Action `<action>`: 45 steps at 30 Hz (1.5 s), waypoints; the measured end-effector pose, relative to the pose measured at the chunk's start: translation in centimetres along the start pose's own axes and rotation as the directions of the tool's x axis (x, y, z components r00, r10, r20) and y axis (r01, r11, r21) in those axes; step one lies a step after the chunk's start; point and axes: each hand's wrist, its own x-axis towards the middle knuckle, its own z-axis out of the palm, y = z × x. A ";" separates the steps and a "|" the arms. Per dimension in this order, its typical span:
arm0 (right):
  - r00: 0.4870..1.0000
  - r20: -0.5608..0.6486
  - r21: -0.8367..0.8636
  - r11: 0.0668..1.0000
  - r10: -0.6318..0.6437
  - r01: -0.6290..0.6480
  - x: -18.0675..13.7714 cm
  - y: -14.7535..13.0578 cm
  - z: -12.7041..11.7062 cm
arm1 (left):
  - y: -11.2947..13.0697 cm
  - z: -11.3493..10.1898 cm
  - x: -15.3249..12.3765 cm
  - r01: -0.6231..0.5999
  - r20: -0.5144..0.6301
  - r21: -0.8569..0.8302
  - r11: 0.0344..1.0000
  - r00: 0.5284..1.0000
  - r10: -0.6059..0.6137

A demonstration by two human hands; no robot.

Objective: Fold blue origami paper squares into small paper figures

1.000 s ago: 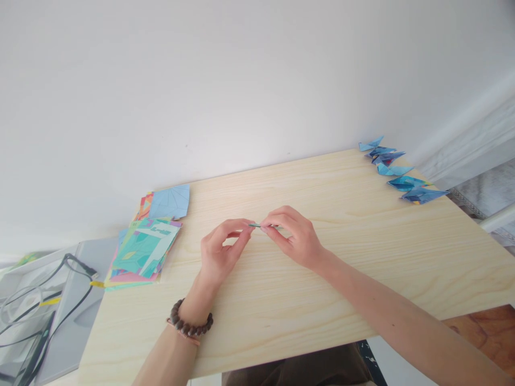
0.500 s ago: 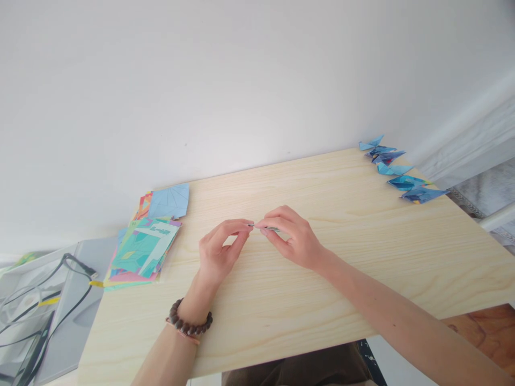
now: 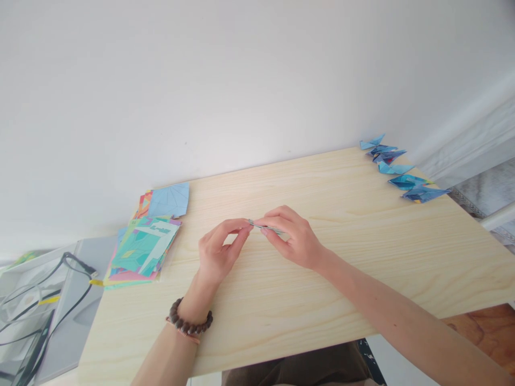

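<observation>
Above the middle of the wooden table, a small folded piece of paper (image 3: 272,229) is held between my two hands, seen nearly edge-on. My left hand (image 3: 223,244) pinches its left end between thumb and forefinger. The right end is gripped by the thumb and fingers of my right hand (image 3: 290,237), which hide much of it. Both hands stay close together, fingertips almost meeting. How the paper is folded cannot be made out.
At the table's left lie a stack of colourful printed paper sheets (image 3: 147,249) and a creased light-blue sheet (image 3: 169,200). Several blue folded-paper figures (image 3: 402,182) line the right edge. A grey-white box with cables (image 3: 60,284) adjoins the table (image 3: 322,305) on the left; a wall rises behind.
The folded paper has tilted slightly between my fingertips, so a little more of its surface shows at the left end. My hands have barely moved.
</observation>
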 end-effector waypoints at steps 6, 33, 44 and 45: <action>1.000 0.006 -0.029 0.999 -0.027 0.027 0.0 0.1 0.0 | 0.0 -0.4 0.4 -0.070 0.042 0.073 0.995 0.997 0.067; 0.990 0.024 -0.180 0.974 -0.136 0.138 -0.2 0.2 0.0 | -0.8 -0.6 0.6 -0.079 0.364 0.196 0.978 0.931 0.002; 0.997 0.061 -0.031 0.999 0.044 -0.042 0.3 -0.5 -0.6 | -0.8 -0.7 0.6 0.048 0.328 0.111 0.993 0.941 -0.082; 0.997 0.070 -0.057 0.998 0.031 -0.027 0.3 -0.5 -0.5 | -0.9 -0.7 0.6 0.060 0.314 0.104 0.993 0.945 -0.090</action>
